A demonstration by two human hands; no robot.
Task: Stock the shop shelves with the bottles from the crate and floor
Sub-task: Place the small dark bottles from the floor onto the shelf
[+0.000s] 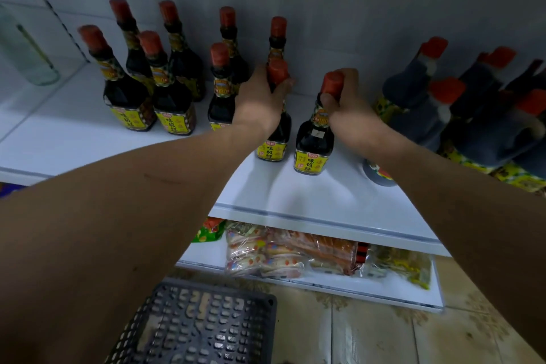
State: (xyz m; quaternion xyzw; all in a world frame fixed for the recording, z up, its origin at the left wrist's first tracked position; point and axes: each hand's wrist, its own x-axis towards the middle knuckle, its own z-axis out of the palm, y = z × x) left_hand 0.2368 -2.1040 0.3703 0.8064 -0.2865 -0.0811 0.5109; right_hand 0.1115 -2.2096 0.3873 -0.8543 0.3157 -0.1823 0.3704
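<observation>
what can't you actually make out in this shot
Head view only:
- Bottle in the left hand: its neck and shoulder are covered by the hand and forearm.
- Small dark item on the shelf: the right forearm hides most of it.
- Black crate: cut off by the bottom edge, contents unreadable.
- Grey-wrapped bottles at right: blurred, cut by the edge, labels illegible.
- Clear bottle far left: cut by the frame.
</observation>
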